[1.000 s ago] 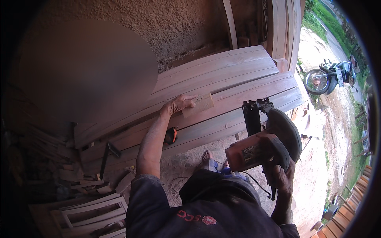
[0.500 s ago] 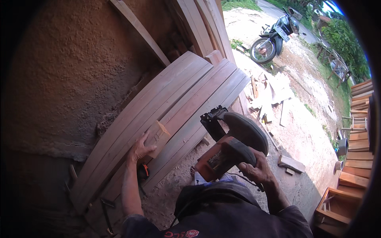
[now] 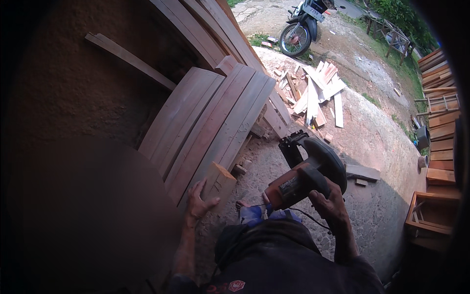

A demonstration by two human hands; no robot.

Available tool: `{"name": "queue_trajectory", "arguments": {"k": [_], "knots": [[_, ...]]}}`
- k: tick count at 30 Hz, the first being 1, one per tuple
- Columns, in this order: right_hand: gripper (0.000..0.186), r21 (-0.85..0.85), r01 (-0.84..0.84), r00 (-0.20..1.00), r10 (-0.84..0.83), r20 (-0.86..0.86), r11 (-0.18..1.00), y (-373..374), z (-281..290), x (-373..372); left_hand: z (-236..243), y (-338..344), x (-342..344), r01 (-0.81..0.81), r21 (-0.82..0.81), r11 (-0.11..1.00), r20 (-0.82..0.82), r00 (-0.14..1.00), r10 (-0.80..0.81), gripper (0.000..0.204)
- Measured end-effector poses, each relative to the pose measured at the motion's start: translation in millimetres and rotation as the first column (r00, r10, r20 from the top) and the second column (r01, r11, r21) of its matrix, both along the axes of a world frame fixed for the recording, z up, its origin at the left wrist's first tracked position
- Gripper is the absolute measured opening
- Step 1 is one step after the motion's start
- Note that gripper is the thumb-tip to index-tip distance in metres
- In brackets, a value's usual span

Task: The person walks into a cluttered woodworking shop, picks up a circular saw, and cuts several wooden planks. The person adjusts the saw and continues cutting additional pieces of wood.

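A short wooden block [image 3: 220, 188] is in my left hand [image 3: 199, 206], its thumb and fingers wrapped round the lower end. It is tilted, over the right edge of the row of planks [image 3: 215, 125]; I cannot tell whether it touches them. To the right, my right hand [image 3: 333, 206] grips the rear handle of a portable circular saw [image 3: 290, 186] with an orange-red body and a dark rounded guard. The saw is held up in front of my body, clear of the block. A cord [image 3: 311, 216] trails beneath it, and its blade cannot be made out.
Long boards [image 3: 196, 34] lean at the back beside a rough wall. Offcuts [image 3: 320, 90] are piled on the sunlit ground, near a parked motorcycle [image 3: 298, 34]. Wooden furniture parts [image 3: 433, 210] line the right side. A dark blur hides the lower left.
The view has turned, shifting the planks leftward. My left hand has brought the block rightward across the planks to their right edge. The saw has moved right, still in my right hand.
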State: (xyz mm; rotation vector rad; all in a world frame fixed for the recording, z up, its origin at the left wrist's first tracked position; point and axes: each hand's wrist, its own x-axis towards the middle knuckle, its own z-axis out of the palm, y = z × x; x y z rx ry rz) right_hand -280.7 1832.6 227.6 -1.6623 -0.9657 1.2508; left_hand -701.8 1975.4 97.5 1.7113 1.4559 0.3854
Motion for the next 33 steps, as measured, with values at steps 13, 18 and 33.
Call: {"name": "queue_trajectory", "arguments": {"k": [13,18,33], "knots": [[0.065,0.232,0.305,0.952,-0.300,-0.058,0.924,-43.9,-12.2,39.1,-82.2,32.6,216.1,0.109,-0.011,0.994,0.140,0.984,-0.106,0.111],[0.055,0.255,0.215,0.976,-0.218,-0.015,0.943,-21.3,-9.4,42.1,-100.5,-29.4,166.3,0.137,0.068,0.988,0.127,0.981,-0.145,0.076],[0.055,0.428,-0.531,0.807,0.590,-0.009,0.732,60.2,23.8,-159.9,-176.7,-345.2,-33.4,-0.808,-0.047,0.588,0.047,0.586,0.809,0.054]]}}
